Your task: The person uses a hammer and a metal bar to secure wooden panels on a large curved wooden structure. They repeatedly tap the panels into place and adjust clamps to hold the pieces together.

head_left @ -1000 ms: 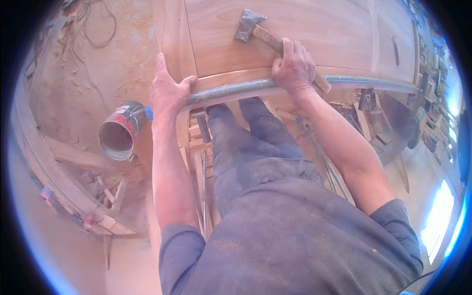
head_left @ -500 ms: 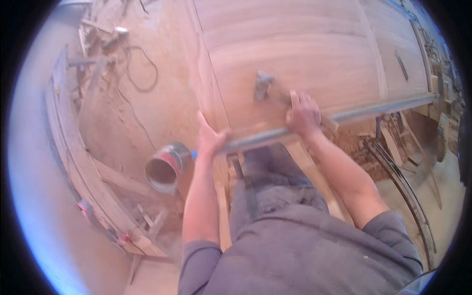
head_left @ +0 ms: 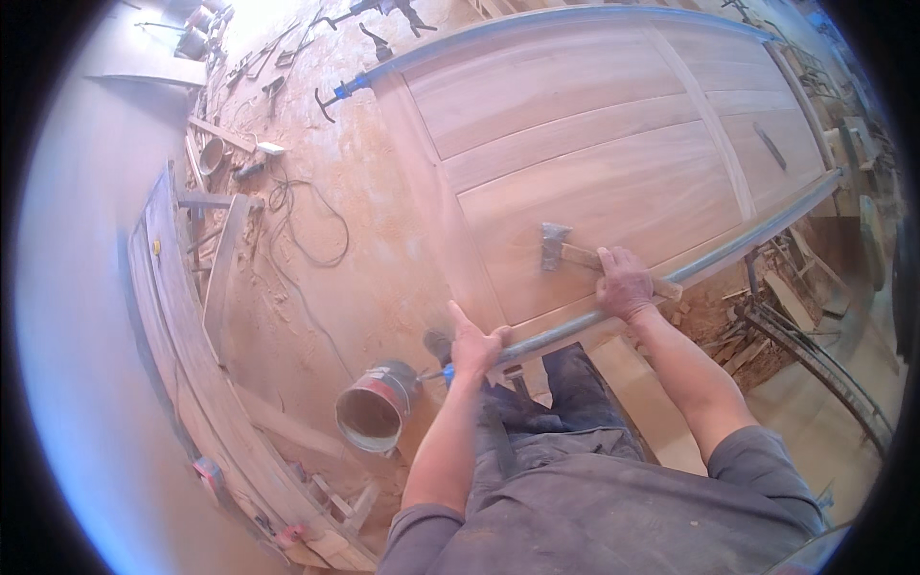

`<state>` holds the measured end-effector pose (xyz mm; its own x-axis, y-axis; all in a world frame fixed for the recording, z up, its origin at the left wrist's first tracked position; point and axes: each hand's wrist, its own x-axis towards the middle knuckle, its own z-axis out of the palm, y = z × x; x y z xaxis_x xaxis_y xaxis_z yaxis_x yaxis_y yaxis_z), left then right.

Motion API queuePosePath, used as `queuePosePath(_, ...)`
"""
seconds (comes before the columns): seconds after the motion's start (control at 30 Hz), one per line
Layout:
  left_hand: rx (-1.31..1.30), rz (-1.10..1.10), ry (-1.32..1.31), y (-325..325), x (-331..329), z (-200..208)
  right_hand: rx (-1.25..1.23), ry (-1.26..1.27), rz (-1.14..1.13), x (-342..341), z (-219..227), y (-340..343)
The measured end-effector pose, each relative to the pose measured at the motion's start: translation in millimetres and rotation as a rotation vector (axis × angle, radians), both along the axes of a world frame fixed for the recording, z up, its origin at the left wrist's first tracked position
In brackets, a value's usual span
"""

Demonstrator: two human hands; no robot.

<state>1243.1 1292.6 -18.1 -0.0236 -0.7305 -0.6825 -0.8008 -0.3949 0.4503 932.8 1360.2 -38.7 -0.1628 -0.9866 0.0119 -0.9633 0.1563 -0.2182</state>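
Note:
A large panelled wooden door lies flat in front of me. A long metal bar clamp runs along its near edge. My left hand grips the corner of the door by the clamp's end. My right hand is closed over the wooden handle of a hatchet, whose metal head rests on the door panel. A second bar clamp runs along the door's far edge.
A red and grey bucket lies on its side on the sawdust floor to my left. Cables, tools and wooden planks lie further left. Scrap wood and metal frames sit at the right.
The view has swung up and back, so more of the door and floor shows. Both hands keep their places, the left at the door's corner and the right on the hatchet handle.

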Motion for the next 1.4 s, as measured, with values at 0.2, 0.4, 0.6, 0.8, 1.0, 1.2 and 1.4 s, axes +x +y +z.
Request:
queuePosePath(0.2, -0.094, -0.135, 0.310, -3.7, 43.4, -26.0, 0.060, 0.009, -0.239, 35.2, 11.9, -1.8)
queuePosePath(0.4, -0.082, -0.514, 0.297, -54.9, 135.9, 29.1, 0.182, -0.080, -0.635, 129.0, 19.6, 33.6)
queuePosePath(0.6, -0.024, -0.464, 0.204, -103.6, 235.5, 4.7, 0.049, -1.535, -1.153, 207.3, 10.4, 44.3)
queuePosePath(0.8, 0.021, -0.175, 0.198, -106.9, 354.6, -11.8, -0.293, -2.041, -1.320, 270.6, 40.7, 7.4)
queuePosePath(1.0, 0.109, -0.385, -0.126, -68.8, 506.5, -40.7, -0.342, -1.879, -1.403, 291.0, 47.2, -9.3)
queuePosePath(1.2, 0.275, -0.567, -0.129, -129.7, 576.9, -38.1, -0.446, -1.089, -1.407, 336.9, 54.0, -28.0)
queuePosePath(1.4, -0.145, -0.211, -0.060, -315.5, 592.2, -37.5, -0.438, -0.902, -1.461, 383.7, 69.1, -71.0)
